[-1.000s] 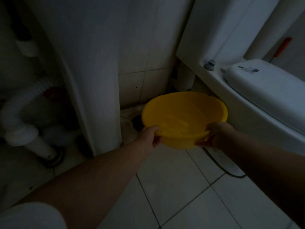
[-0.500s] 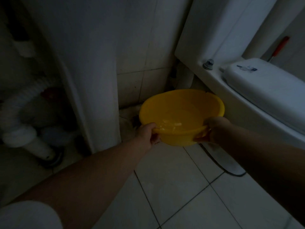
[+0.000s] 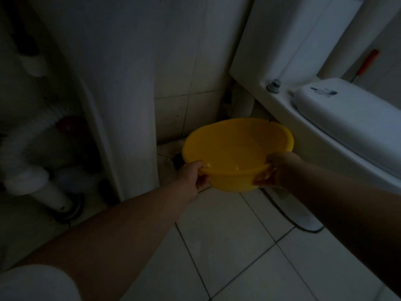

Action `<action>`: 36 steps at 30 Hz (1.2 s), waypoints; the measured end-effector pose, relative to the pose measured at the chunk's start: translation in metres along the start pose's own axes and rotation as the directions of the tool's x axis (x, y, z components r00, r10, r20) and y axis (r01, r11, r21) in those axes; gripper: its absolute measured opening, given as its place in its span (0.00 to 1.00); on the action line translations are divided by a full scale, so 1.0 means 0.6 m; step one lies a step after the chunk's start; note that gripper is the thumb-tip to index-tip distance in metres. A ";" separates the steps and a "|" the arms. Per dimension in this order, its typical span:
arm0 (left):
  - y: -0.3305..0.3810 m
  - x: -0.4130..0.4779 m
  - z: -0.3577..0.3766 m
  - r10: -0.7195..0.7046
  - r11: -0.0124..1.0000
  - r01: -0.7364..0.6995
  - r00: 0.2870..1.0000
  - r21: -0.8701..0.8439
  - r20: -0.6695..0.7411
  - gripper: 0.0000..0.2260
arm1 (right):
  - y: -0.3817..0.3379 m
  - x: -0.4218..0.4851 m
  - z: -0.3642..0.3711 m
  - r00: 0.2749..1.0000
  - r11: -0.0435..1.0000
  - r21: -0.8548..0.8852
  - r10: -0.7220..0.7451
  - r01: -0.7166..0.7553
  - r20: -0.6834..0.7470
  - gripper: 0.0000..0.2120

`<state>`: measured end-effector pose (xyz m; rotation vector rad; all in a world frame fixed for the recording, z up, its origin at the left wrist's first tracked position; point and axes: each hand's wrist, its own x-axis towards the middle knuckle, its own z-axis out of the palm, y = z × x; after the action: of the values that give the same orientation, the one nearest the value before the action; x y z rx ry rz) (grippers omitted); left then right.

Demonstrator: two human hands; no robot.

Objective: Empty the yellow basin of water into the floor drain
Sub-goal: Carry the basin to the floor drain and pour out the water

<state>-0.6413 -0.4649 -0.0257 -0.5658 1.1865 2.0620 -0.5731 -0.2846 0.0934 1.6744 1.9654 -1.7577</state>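
I hold the round yellow basin (image 3: 237, 148) above the tiled floor in a dim bathroom corner. My left hand (image 3: 194, 173) grips its near left rim, and my right hand (image 3: 276, 169) grips the near right rim with fingers under the edge. The basin's opening faces me, and a little water glints at its near inner wall. A dark patch on the floor (image 3: 176, 159) shows just left of and behind the basin, mostly hidden by it; I cannot tell if it is the drain.
A white toilet (image 3: 347, 127) with its cistern stands at the right, close to the basin. A white pedestal (image 3: 121, 105) rises at the left, with a corrugated waste pipe (image 3: 28, 153) beyond it. A red-handled tool (image 3: 366, 64) leans at the far right.
The basin has shifted slightly left and away from me toward the corner, and its opening has tilted back toward me. Both hands kept their grip.
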 end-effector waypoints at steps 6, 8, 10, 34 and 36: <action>0.003 -0.001 -0.002 0.000 1.000 0.000 1.000 0.022 0.008 0.12 | -0.007 -0.013 0.005 1.000 1.000 -0.010 0.007 -0.007 -0.002 0.22; 0.005 -0.001 -0.003 -0.007 1.000 0.007 1.000 0.027 0.009 0.11 | -0.009 -0.019 0.008 1.000 1.000 -0.014 0.007 -0.007 0.002 0.22; 0.006 0.000 -0.004 -0.014 0.999 0.014 1.000 0.034 0.009 0.12 | -0.011 -0.022 0.008 1.000 1.000 -0.021 0.005 -0.005 0.003 0.22; 0.001 -0.001 -0.009 -0.003 1.000 0.003 1.000 -0.003 0.006 0.15 | -0.027 -0.019 0.014 0.999 0.985 -0.170 -0.021 0.014 -0.037 0.24; -0.001 -0.001 -0.009 -0.011 1.000 0.011 1.000 -0.003 0.003 0.11 | -0.028 -0.016 0.014 0.999 0.985 -0.173 -0.028 0.022 -0.032 0.24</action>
<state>-0.6401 -0.4697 -0.0283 -0.5696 1.1763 2.0557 -0.5857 -0.2933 0.1081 1.6417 2.0940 -1.5247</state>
